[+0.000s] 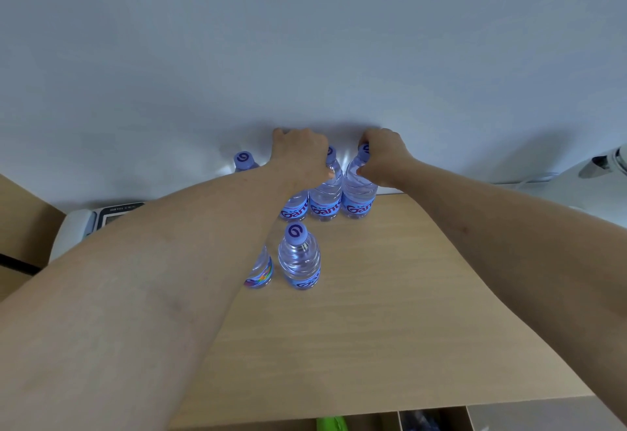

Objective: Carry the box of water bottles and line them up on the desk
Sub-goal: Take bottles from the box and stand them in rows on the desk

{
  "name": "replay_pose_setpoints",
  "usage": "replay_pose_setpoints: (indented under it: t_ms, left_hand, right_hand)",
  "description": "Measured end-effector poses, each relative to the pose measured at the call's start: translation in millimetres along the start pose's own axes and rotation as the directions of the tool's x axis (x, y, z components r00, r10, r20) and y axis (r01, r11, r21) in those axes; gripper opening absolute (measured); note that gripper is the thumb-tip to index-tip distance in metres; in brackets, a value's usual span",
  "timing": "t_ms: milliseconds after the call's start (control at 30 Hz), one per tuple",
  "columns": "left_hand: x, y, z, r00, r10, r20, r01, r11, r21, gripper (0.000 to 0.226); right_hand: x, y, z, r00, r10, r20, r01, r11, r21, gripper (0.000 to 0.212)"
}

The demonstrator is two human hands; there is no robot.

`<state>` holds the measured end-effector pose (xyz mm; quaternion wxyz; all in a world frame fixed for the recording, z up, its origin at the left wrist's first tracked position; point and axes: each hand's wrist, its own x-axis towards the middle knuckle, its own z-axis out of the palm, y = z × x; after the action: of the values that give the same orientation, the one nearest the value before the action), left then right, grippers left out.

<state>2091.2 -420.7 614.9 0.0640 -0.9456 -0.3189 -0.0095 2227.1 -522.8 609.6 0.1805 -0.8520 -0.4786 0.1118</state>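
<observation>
Left forearm: nearest the lens, hiding part of 1 front bottle.
Worktop: wooden, set against a pale wall.
Front bottle, clear view: upright, apart from the back row, apparently awaiting its slot.
Back row: 3 bottles touching at the wall, a 4th cap further left.
Left hand: fingers curled over a bottle top, likely aligning it.
Right hand: fingers clamped round the right-end bottle neck.
Box: not in view.

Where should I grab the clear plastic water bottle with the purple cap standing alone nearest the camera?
Grip the clear plastic water bottle with the purple cap around its ribbed shoulder just under the cap, coming from above and the right. It stands upright, and another bottle and the left forearm crowd its left side.
</observation>
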Motion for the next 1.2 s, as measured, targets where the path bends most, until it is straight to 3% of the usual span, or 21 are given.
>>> replay_pose_setpoints:
  t_ms: [233,333,467,600,733,867,1000,1133,1200]
  left_hand:
    - [-10.5,-4.9,-3.0,0.998,0.0,-0.056,-0.004,0.998,-0.066,0.039]
    - [-16.9,-11.8,-9.9,0.99,0.006,-0.139,-0.036,0.975,-0.218,0.045]
    - [-33.4,-30.9,-28.4,0.975,0.0,-0.221,-0.077,0.936,-0.343,0.031]
    - [-61.6,-53.5,-43.8,0.987,-0.008,-0.163,-0.059,0.911,-0.407,0.026]
    - [-92.1,-70.8,-51.3,1.0,0.009,0.01,-0.005,0.939,-0.344,0.022]
    - [-122.4,-82.0,-54.3,0.984,-0.007,0.176,0.068,0.935,-0.347,0.026]
    - [-148.8,-89.8,-45.2,0.922,0.053,0.384,0.113,0.91,-0.398,0.043]
    - [-170.9,-94.7,-27.9,0.916,0.114,0.384,0.071,0.897,-0.436,0.07]
    - [-175.9,-93.0,-17.2,0.952,0.103,0.287,0.036,0.897,-0.441,0.056]
  right_hand:
    - [-11.6,-8.5,-1.3,1.0,0.024,-0.003,-0.024,1.0,-0.017,0.043]
    - [-20.6,-19.3,-6.3,0.995,0.045,-0.09,-0.055,0.992,-0.117,0.042]
    - [-29.6,-44.4,-14.9,0.975,0.011,-0.223,-0.054,0.981,-0.188,0.036]
    - [-42.7,-73.7,-17.3,0.993,-0.072,-0.095,0.053,0.982,-0.183,0.025]
    - [-65.5,-104.2,-11.9,0.996,-0.084,0.006,0.084,0.988,-0.126,0.024]
    - [-92.7,-130.3,-7.5,0.972,-0.123,0.2,0.16,0.97,-0.182,0.053]
    - [-118.0,-137.0,-0.2,0.894,-0.034,0.447,0.091,0.99,-0.107,0.071]
    - [-133.9,-132.6,22.5,0.9,-0.018,0.436,0.085,0.987,-0.135,0.077]
    - [-133.1,-130.8,32.7,0.943,-0.057,0.327,0.121,0.976,-0.18,0.063]
